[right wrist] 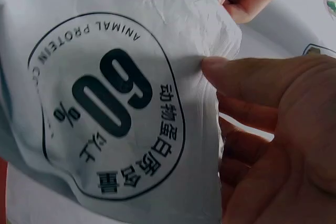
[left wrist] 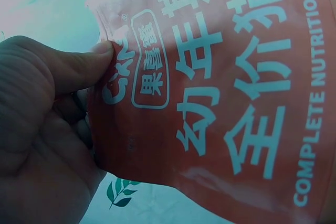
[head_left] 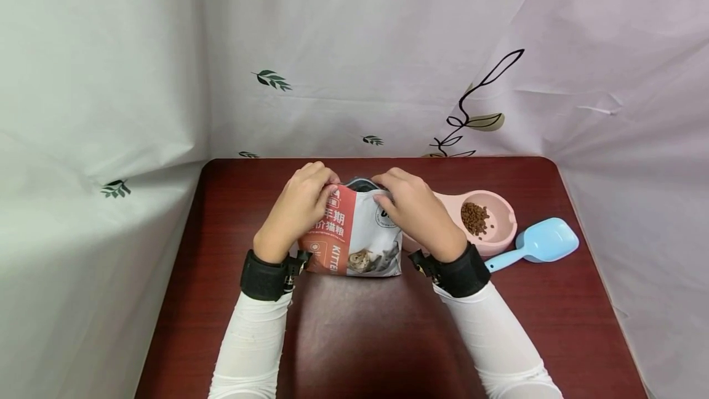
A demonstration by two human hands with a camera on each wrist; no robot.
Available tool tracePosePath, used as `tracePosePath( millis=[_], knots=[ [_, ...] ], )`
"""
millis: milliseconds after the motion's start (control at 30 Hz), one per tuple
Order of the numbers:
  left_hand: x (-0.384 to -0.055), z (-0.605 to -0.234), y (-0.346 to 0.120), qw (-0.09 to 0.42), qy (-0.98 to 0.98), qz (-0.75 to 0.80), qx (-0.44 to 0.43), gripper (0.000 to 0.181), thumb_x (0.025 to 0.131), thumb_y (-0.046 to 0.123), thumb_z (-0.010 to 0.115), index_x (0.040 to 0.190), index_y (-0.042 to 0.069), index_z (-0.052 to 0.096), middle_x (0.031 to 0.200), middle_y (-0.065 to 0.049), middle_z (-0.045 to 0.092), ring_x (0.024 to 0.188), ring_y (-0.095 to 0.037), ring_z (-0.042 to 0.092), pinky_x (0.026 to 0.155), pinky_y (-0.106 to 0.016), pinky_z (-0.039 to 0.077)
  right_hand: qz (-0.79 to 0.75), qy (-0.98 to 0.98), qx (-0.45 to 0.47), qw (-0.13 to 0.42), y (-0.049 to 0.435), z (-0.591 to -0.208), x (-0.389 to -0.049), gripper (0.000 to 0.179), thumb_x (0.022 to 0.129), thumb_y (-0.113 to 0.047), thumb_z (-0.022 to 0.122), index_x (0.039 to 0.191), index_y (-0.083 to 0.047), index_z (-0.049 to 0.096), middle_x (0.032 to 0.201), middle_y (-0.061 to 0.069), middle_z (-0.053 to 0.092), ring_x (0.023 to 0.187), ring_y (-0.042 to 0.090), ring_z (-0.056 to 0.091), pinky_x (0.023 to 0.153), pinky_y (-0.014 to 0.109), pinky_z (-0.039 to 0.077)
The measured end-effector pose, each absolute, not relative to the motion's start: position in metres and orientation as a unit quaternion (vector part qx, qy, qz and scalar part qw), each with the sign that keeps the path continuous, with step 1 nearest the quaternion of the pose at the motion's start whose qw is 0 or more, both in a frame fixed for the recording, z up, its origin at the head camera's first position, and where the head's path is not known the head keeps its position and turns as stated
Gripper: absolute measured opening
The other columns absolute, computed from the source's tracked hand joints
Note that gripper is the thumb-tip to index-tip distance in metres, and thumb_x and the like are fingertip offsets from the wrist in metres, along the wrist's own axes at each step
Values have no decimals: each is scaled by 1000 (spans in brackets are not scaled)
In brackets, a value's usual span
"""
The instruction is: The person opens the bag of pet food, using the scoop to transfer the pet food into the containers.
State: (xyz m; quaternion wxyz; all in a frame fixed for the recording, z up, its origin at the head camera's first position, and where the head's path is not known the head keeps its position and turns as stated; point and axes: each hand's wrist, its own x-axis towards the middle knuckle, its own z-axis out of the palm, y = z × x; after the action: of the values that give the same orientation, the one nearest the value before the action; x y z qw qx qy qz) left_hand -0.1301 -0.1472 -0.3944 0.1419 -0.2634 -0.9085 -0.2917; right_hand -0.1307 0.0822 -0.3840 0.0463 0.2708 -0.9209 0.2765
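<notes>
A red and white bag of kitten food (head_left: 362, 233) stands upright on the table, its top mouth gaping between the hands. My left hand (head_left: 301, 205) pinches the red upper corner, thumb in front and fingers behind, as the left wrist view also shows beside the bag's printed front (left wrist: 210, 93). At the white side of the opening, my right hand (head_left: 415, 205) pinches the rim between thumb and fingers. In the right wrist view, the right thumb presses the white panel (right wrist: 115, 108) near its edge. The bag's contents are hidden.
A pink double bowl (head_left: 503, 236) sits behind and beside the right forearm, with brown kibble (head_left: 474, 218) in its right-hand cup. A light blue scoop (head_left: 545, 241) lies right of it, near the edge of the dark red table (head_left: 221, 313). Pale patterned cloth (head_left: 354, 48) surrounds the table.
</notes>
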Motion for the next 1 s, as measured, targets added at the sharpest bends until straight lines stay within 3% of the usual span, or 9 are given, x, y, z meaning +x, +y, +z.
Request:
tracePosePath(
  millis=[267,533,733,1000],
  knots=[
    [-130,-395,-148,142,-910,-296,-253,5,92,8,64,88,4,66,82,-5,59,84,-22,54,77,-43,46,316,-907,272,54,78,-387,-136,19,91,-7,65,109,-5,71,99,7,67,87,18,60,74,38,53],
    [-132,-398,-149,141,-909,-302,-251,6,92,7,64,89,3,66,83,-6,59,83,-22,54,78,-44,47,298,-897,302,124,76,-402,-133,16,90,1,58,103,-3,67,95,9,63,91,23,57,79,41,51],
    [-134,-399,-151,141,-906,-304,-259,5,92,7,64,89,4,66,83,-6,60,84,-23,54,79,-44,47,281,-887,325,169,77,-412,-133,16,91,-10,61,104,-3,66,94,9,61,90,24,55,80,41,50],
    [-133,-397,-151,134,-907,-303,-259,5,91,7,64,88,4,66,83,-6,60,84,-22,54,79,-42,46,303,-873,338,175,82,-420,-135,16,93,-19,65,103,-7,70,91,5,60,88,17,55,77,38,51]
  ],
)
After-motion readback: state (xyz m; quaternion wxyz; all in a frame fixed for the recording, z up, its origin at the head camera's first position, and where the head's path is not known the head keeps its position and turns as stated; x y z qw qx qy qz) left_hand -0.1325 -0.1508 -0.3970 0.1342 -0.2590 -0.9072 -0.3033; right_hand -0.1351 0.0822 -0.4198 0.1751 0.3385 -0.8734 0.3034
